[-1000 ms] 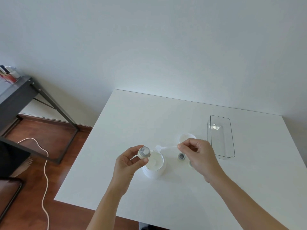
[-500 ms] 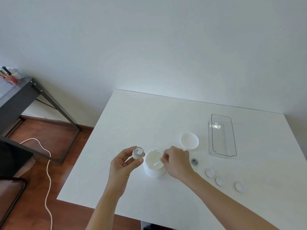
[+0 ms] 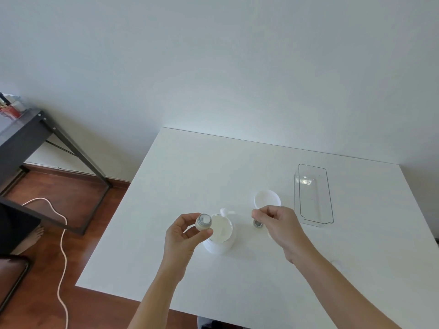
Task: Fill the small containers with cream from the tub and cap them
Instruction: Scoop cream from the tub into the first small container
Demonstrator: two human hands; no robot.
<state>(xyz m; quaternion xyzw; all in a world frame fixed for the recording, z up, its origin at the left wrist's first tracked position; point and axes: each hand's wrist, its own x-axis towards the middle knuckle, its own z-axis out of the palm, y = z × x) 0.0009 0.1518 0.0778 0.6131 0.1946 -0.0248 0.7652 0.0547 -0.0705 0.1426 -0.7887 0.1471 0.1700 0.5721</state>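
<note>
My left hand (image 3: 184, 236) pinches a small round container (image 3: 203, 221) between thumb and fingers, its opening tilted toward me, just left of the open white cream tub (image 3: 221, 235). My right hand (image 3: 281, 227) pinches the handle of a thin clear spatula (image 3: 226, 212), whose cream-loaded tip hovers above the tub's far rim. A second small container (image 3: 257, 224) stands on the table partly behind my right fingers. The tub's white lid (image 3: 267, 198) lies upside down behind my right hand.
A clear rectangular plastic tray (image 3: 313, 194) sits at the right on the white table (image 3: 190, 167). Off the table's left edge are a dark desk frame (image 3: 59, 143), a white cable (image 3: 60, 233) on the wooden floor, and a bare foot (image 3: 33, 237).
My right hand lifted the spatula out of the tub and drew back to the right, covering the loose caps. My left hand raised the small container slightly toward the tub.
</note>
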